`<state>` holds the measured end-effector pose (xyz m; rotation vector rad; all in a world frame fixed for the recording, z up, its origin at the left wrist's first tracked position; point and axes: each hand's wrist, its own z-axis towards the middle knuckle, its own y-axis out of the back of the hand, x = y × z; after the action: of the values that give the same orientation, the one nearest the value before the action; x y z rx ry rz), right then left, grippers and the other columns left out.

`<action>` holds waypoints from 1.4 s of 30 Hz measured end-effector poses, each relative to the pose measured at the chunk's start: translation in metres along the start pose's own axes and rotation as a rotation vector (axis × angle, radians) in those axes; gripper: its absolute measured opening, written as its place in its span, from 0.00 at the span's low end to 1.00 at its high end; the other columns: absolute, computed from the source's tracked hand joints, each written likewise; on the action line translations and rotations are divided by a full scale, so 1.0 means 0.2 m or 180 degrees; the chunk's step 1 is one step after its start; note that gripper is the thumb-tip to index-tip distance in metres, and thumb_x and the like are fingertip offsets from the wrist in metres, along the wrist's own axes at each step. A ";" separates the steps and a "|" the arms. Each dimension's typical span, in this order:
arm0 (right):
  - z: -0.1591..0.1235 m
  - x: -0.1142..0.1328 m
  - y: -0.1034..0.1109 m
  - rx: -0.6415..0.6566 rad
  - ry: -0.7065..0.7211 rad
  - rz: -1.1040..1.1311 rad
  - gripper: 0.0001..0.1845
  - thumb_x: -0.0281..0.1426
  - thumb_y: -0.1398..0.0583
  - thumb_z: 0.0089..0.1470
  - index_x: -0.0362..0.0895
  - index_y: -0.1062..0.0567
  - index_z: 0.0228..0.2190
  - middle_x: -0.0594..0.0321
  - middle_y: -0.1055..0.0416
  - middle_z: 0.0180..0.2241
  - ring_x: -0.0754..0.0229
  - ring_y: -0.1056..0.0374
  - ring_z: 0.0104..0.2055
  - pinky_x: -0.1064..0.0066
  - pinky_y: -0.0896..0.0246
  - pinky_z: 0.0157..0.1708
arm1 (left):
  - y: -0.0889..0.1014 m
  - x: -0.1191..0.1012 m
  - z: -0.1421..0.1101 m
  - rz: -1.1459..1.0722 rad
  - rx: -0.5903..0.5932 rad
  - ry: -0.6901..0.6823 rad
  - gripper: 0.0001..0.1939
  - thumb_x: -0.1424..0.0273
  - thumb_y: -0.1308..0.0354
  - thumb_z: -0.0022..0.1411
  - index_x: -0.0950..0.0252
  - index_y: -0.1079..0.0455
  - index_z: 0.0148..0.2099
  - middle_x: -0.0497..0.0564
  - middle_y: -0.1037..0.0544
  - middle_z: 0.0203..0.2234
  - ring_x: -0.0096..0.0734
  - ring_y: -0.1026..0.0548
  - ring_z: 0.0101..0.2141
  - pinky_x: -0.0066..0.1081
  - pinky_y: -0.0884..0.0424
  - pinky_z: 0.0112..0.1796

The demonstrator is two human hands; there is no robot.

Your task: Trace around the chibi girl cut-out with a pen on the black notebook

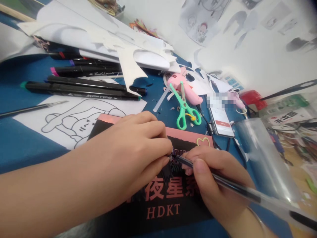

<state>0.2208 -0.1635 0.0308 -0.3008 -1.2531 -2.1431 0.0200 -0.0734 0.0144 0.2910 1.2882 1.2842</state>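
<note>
My left hand (133, 148) lies over a black and pink booklet (170, 198), its fingertips pinched on a small dark piece (167, 170) that I cannot make out well. My right hand (215, 178) is closed around a clear-barrelled black pen (237, 190), whose tip touches that small piece right by the left fingertips. The booklet carries pink characters and the letters HDKT.
Several black markers (81, 87) and white paper scraps (104, 39) lie at the back left. A line drawing sheet (74, 122) sits by the booklet. Green scissors (184, 110), a pink glue gun (185, 91), a phone (221, 120) and a clear plastic sleeve (264, 155) are to the right.
</note>
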 end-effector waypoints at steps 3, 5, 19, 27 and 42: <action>0.00 0.00 -0.01 -0.0035 -0.0004 0.0033 0.13 0.21 0.42 0.60 0.48 0.28 0.27 0.70 0.23 0.23 0.64 0.24 0.23 0.77 0.25 0.25 | 0.01 0.00 0.00 0.0056 0.0050 0.0014 0.19 0.72 0.54 0.79 0.62 0.26 0.36 0.50 0.29 0.34 0.40 0.33 0.39 0.41 0.33 0.39; 0.00 0.00 -0.01 -0.0023 -0.0028 0.0015 0.13 0.21 0.42 0.60 0.48 0.28 0.27 0.70 0.22 0.24 0.64 0.24 0.23 0.77 0.25 0.26 | 0.02 -0.01 0.00 0.0095 0.0058 0.0014 0.19 0.72 0.54 0.79 0.62 0.26 0.36 0.50 0.29 0.35 0.40 0.33 0.39 0.41 0.33 0.39; 0.00 0.00 -0.01 0.0018 -0.0005 0.0067 0.13 0.20 0.41 0.60 0.49 0.29 0.27 0.70 0.23 0.23 0.63 0.24 0.23 0.75 0.26 0.25 | 0.01 0.00 0.00 0.0130 0.0017 -0.0014 0.20 0.72 0.55 0.79 0.61 0.24 0.37 0.51 0.27 0.35 0.40 0.32 0.38 0.40 0.32 0.38; 0.00 0.00 0.00 0.0089 0.0031 -0.0030 0.13 0.21 0.42 0.60 0.50 0.29 0.27 0.69 0.22 0.23 0.61 0.23 0.23 0.74 0.24 0.24 | 0.02 0.00 0.00 0.0174 0.0059 -0.0008 0.20 0.72 0.55 0.79 0.62 0.25 0.37 0.51 0.28 0.36 0.40 0.33 0.39 0.40 0.31 0.39; -0.01 0.00 0.01 0.0195 0.0047 0.0051 0.14 0.19 0.42 0.59 0.50 0.32 0.27 0.71 0.23 0.23 0.63 0.22 0.25 0.76 0.22 0.27 | 0.01 0.00 0.00 0.0200 0.0064 -0.0068 0.21 0.72 0.56 0.79 0.62 0.25 0.37 0.51 0.28 0.35 0.41 0.34 0.38 0.41 0.32 0.38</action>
<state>0.2216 -0.1649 0.0311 -0.2680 -1.3009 -2.0854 0.0182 -0.0735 0.0169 0.3611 1.2833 1.3185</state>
